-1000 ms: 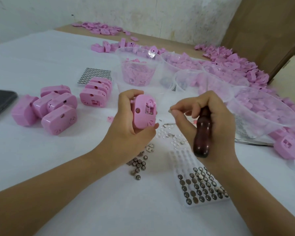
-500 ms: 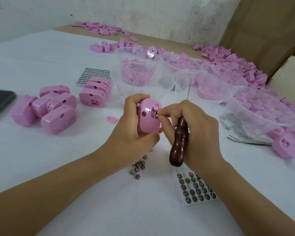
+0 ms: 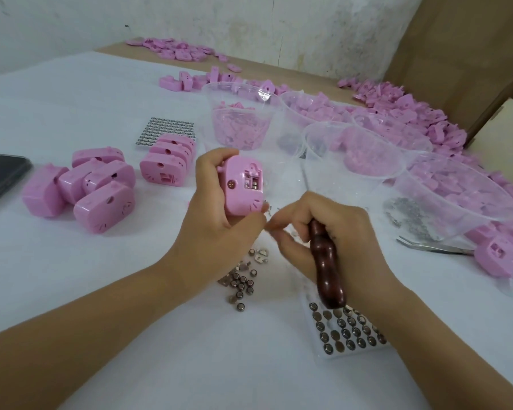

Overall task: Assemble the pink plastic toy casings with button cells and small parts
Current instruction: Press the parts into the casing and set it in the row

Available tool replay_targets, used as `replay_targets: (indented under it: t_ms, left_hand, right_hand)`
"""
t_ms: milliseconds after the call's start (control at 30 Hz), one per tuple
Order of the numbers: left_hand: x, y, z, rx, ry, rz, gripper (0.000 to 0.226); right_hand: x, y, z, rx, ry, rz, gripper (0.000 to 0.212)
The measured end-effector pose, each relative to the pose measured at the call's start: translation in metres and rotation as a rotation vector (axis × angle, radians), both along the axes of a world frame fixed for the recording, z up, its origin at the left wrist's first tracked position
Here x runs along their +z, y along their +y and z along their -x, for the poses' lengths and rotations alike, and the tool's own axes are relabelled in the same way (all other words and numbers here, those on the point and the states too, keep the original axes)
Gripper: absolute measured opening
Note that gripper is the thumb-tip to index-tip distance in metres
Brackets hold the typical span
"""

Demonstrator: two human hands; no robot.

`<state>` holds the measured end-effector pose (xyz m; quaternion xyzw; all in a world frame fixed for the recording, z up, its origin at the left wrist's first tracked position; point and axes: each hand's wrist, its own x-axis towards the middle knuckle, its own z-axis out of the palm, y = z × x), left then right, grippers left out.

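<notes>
Right hand [image 3: 332, 232] has dropped away from pink casing [image 3: 243, 187], now low beside left thumb, over small metal parts [image 3: 261, 255] on white surface [image 3: 101, 291]. Its fingers [image 3: 317, 214] clench dark wooden-handled tool [image 3: 328, 270]; thumb and forefinger tips pinched, blurred, contents unclear. Left hand [image 3: 219, 226] grasps casing upright above surface, open battery bay facing camera, button cells [image 3: 253, 182] inside. Loose cells [image 3: 242, 287] beside left wrist; cell tray [image 3: 347, 332] under right wrist.
</notes>
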<state>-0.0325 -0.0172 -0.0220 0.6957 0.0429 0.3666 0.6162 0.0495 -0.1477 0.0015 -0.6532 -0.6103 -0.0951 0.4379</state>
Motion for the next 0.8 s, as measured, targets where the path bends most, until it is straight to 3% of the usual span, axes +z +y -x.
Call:
replay_targets:
  t_ms: [300,433,567,800]
  left_hand:
    - [0.001,0.005,-0.001,0.089,-0.076,0.028,0.055]
    - [0.001,0.004,-0.001,0.087,-0.066,0.023,0.056]
    - [0.001,0.003,-0.001,0.077,-0.072,0.035,0.056]
    - [0.001,0.004,0.000,0.068,-0.065,0.038,0.057]
  right_hand:
    - [-0.008,-0.001,-0.001,0.133,0.048,0.400,0.056]
    - [-0.006,0.002,0.003,0.074,0.062,0.467,0.055]
    - [-0.004,0.004,0.006,0.017,0.221,0.564,0.050]
    - [-0.001,0.007,0.011,-0.108,0.069,0.579,0.041]
